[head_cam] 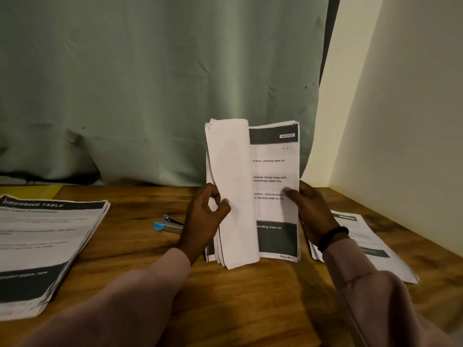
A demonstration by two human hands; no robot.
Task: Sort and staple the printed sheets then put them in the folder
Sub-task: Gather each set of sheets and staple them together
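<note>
The bundle of printed sheets (273, 191) is held upright (long axis vertical) between both hands, its folded-back leaves pinched by the left hand (205, 216), its right edge by the right hand (313, 211).

Left hand (204, 216) and right hand (312, 211) raised, fingers curled, gripping.

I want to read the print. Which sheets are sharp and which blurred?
Head view: the held sheets read fairly sharp; the left pile blurs and stretches near the frame edge; the right pile is dim and unreadable.
</note>
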